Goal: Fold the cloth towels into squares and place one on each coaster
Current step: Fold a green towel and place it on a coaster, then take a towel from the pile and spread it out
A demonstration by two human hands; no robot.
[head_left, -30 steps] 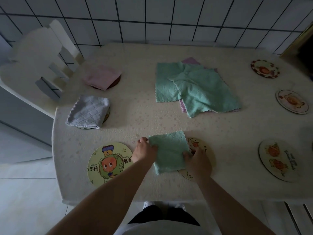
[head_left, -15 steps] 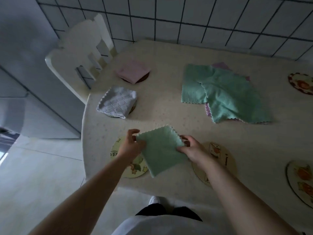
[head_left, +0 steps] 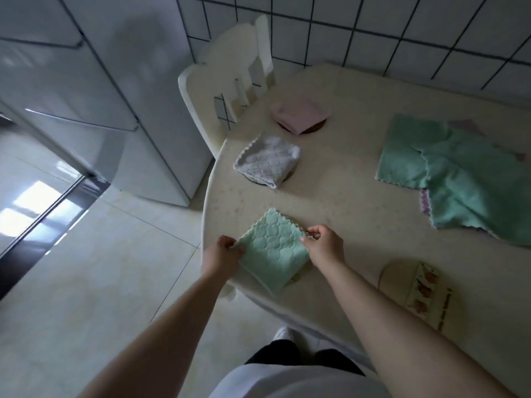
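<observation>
The left hand [head_left: 222, 255] and right hand [head_left: 323, 244] pinch the 2 side corners of the folded square green cloth towel [head_left: 273, 248] between them on the pale counter [head_left: 359, 214].

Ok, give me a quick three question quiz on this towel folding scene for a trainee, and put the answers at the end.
1. True or false: both hands pinch the folded green towel.
2. Which colours are the two folded towels that already sit on coasters?
3. The bare coaster lies nearest which hand? A) left B) right

Key
1. True: the left hand and right hand each pinch a corner.
2. Pink, the pink towel, and white, the white towel.
3. B
</observation>
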